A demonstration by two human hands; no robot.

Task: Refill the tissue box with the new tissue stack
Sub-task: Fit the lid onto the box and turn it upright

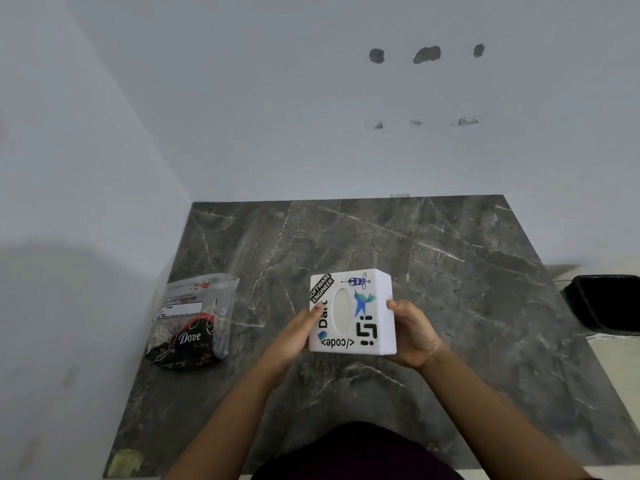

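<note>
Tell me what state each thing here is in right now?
Tissue box: closed, gripped on both sides, nothing poking from its oval slot.
Left hand: holding the box's left side.
Right hand: holding the box's right side.
Tissue pack: lying untouched on the counter, apparently unopened.
Black bin: open-topped.

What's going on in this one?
A person holds a white sticker-covered tissue box over a dark marble counter, left hand and right hand gripping its two sides. The oval slot faces up and no tissue sticks out. The new tissue pack lies untouched on the counter to the left, still in its wrapper.
</note>
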